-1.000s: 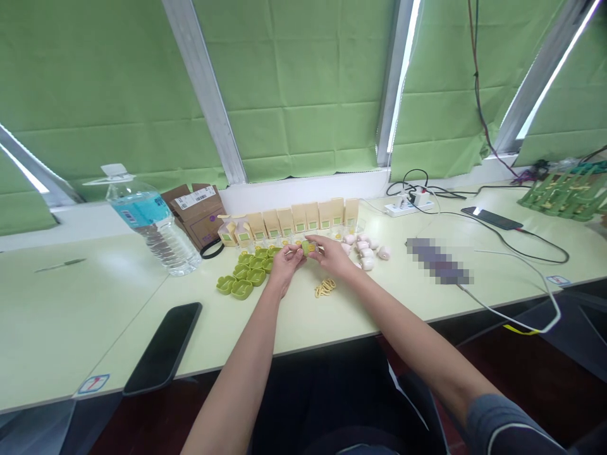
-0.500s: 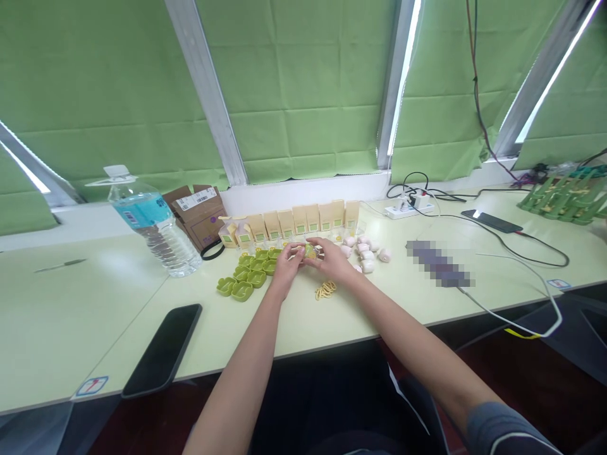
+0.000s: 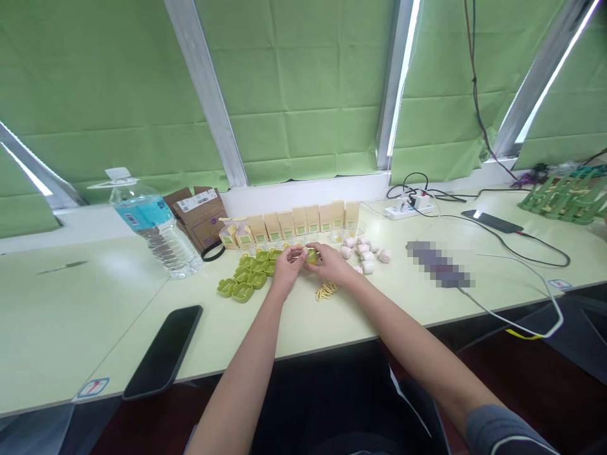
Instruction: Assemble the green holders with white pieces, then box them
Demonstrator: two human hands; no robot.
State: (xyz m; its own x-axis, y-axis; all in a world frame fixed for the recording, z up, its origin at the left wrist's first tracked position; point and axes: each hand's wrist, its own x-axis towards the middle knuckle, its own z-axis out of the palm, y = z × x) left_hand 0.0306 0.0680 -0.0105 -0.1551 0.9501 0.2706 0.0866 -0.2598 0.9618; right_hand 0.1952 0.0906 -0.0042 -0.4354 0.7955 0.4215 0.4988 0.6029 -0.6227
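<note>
Left grip point(image 3: 286, 272) and right grip point(image 3: 333, 263) both pinching small green piece point(image 3: 311, 256), held between them over desk point(image 3: 232, 341). Yellow loops point(image 3: 325, 291) near right grip, toward front edge. Green cups point(image 3: 243, 292) clustered beside left grip; pale pink rolls point(image 3: 367, 256) beside right grip. Beige boxes point(image 3: 300, 221) lined up behind. Farther left: bottle point(image 3: 154, 224), brown carton point(image 3: 203, 221), phone point(image 3: 164, 352).

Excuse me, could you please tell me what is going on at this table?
A person has a small green piece in the grip of both hands, the left hand and the right hand meeting around it above the table. Green cups sit together to the left, and pale pinkish pieces lie to the right. A little pile of yellow loops rests nearer the person, while small cartons stand in a row behind.
</note>
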